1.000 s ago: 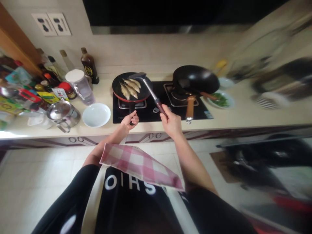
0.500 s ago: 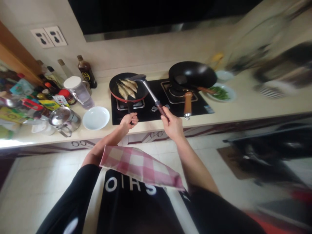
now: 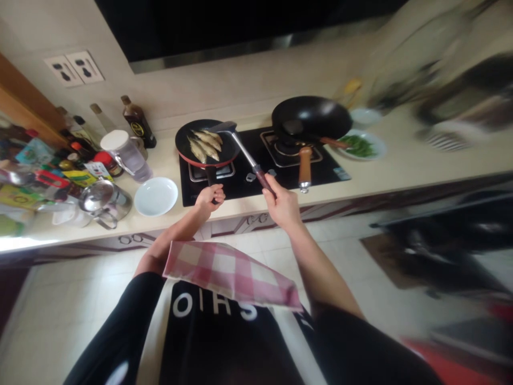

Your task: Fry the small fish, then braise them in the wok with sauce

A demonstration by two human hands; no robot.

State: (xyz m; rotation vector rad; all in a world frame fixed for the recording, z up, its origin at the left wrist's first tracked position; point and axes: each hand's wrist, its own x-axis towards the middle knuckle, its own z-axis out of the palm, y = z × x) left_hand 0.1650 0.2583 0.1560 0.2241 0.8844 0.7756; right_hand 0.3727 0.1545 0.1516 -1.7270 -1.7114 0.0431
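Note:
My left hand (image 3: 210, 198) is closed around the black handle of a frying pan (image 3: 186, 144) with a red outside, which sits over the left burner of the stove (image 3: 244, 184). Several browned fish (image 3: 206, 143) lie side by side in the pan. In my right hand (image 3: 281, 202) is the dark wooden handle of a spatula (image 3: 245, 151) with a metal shaft. Its broad head reaches over the pan's right side, near the fish. I cannot tell whether it touches them.
On the right burner stands a black wok (image 3: 312, 115), its wooden handle (image 3: 305, 166) pointing towards me. Chopped greens fill a plate (image 3: 379, 147) beside it. Left of the stove are a white plate (image 3: 156, 197), a steel pot (image 3: 105, 200), a clear pitcher (image 3: 128, 155) and a dark sauce bottle (image 3: 138, 123).
The whole view has shifted slightly with my head. Both hands keep their grips, and the spatula, pan and fish look almost the same relative to each other.

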